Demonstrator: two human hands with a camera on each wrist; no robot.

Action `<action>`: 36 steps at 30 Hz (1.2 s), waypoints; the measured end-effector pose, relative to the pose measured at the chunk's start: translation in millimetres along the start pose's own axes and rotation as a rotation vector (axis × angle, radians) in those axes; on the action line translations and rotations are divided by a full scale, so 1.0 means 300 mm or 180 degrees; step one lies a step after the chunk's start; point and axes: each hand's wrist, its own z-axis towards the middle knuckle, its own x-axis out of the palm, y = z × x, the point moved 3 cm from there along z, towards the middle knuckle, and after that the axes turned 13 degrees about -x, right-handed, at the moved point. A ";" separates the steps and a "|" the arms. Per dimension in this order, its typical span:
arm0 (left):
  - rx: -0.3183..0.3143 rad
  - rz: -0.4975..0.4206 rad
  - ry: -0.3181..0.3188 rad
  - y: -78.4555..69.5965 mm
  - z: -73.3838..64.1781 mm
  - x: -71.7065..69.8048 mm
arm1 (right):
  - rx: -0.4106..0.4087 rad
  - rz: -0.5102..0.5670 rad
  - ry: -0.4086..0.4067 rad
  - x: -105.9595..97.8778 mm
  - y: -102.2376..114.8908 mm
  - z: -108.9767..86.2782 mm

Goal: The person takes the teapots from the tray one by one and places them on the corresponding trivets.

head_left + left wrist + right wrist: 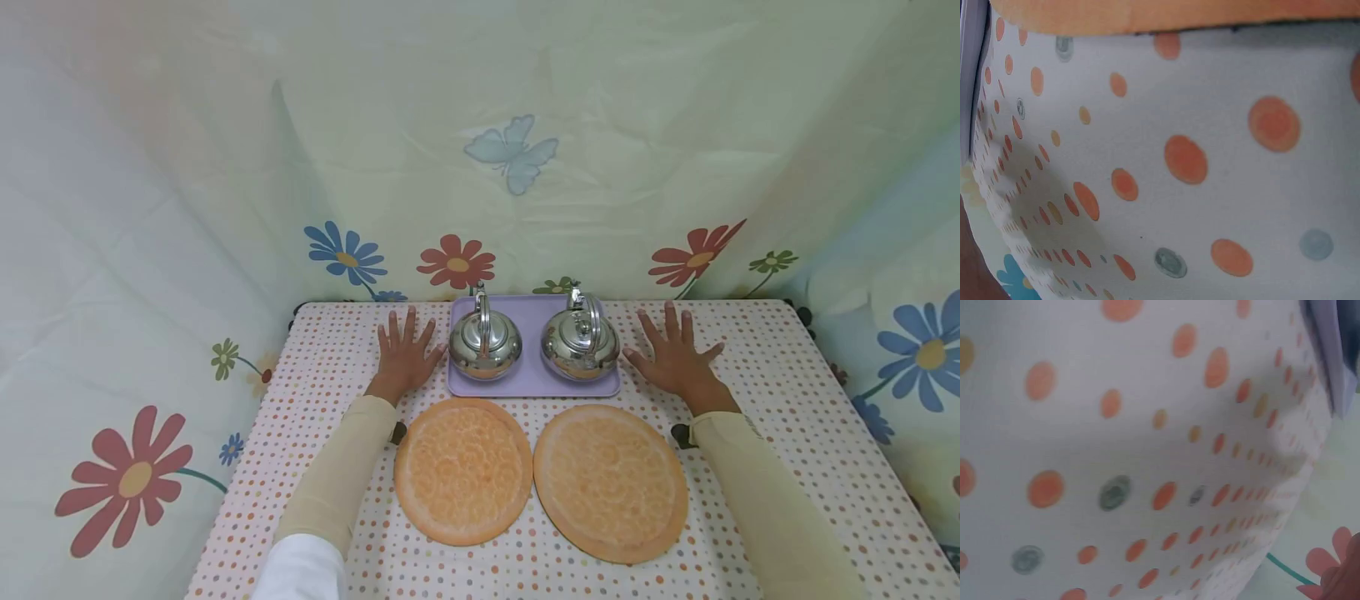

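Two shiny metal teapots stand side by side on a lilac tray: the left teapot and the right teapot, each with an arched handle on top. My left hand has its fingers spread beside the tray's left edge, thumb close to the left teapot. On the other side, my right hand is spread the same way, thumb near the right teapot. Neither hand holds anything. In front of the tray lie two round bread-patterned mats, a left mat and a slightly larger right mat.
A dotted cloth covers the table. Behind it hangs a pale curtain printed with flowers and a butterfly, which also closes off both sides. Dark wrist camera mounts sit at the sleeve cuffs.
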 end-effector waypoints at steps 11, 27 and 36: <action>-0.0103 -0.1655 -0.0566 -0.023 -0.020 -0.047 | -0.0205 0.0108 -0.1036 -0.106 0.078 0.014; -0.0728 -0.2932 0.0693 -0.096 -0.042 -0.050 | -0.1069 0.0507 -0.2555 -0.253 0.283 0.011; -0.0784 -0.3358 0.0960 -0.103 -0.048 -0.038 | -0.1392 0.0963 -0.2631 -0.282 0.402 0.013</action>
